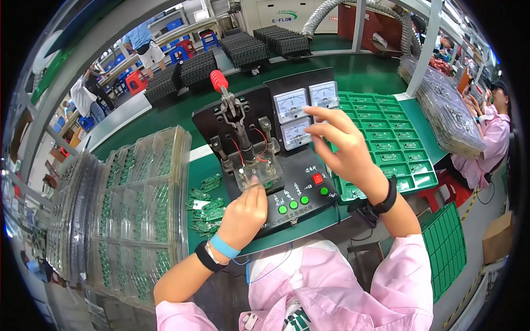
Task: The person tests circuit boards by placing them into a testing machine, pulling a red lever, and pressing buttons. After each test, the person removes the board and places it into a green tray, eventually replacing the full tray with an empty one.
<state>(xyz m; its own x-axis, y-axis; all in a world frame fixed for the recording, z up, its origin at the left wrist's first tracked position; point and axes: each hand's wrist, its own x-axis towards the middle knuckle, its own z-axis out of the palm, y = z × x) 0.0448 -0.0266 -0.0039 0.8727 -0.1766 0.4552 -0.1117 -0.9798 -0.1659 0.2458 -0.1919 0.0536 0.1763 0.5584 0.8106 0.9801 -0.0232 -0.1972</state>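
Here, left hand [243, 212] grip pinching board at test jig [255, 172]; right hand [342, 146] released over green tray [386, 138] holding boards.

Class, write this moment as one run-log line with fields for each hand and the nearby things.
left hand: at clear fixture on test jig | right hand: raised, open, by meters | boards left of jig | green tray right

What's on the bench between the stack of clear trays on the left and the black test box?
Loose small green circuit boards lie on the green mat between the clear trays and the black test box, beside the left hand, in the head view.
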